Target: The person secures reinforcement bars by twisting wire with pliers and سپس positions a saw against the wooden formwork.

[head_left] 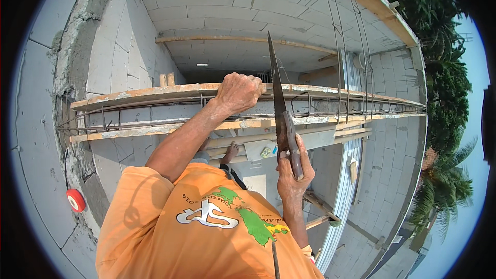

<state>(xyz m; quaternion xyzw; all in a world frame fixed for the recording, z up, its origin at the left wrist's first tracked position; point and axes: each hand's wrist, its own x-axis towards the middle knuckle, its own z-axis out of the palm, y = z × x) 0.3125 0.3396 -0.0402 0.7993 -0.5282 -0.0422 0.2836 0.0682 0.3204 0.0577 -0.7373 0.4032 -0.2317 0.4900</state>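
Note:
My right hand (296,175) is wrapped round the brown handle of a hand saw (278,90). Its long, dark, tapering blade points up and away from me and crosses in front of two wooden formwork boards. Whether the teeth touch wood, I cannot tell. On the far formwork board (175,92), just left of the blade, my left hand (240,93) is closed over the top edge. Between that board and the near board (206,126) runs a cage of steel rebar (142,109).
Below the boards, one of my feet (231,152) rests by wooden poles (248,139). Grey block walls (206,10) surround the drop beyond. Upright rebar (338,36) rises at the right. A red and white round object (75,200) lies on the left wall.

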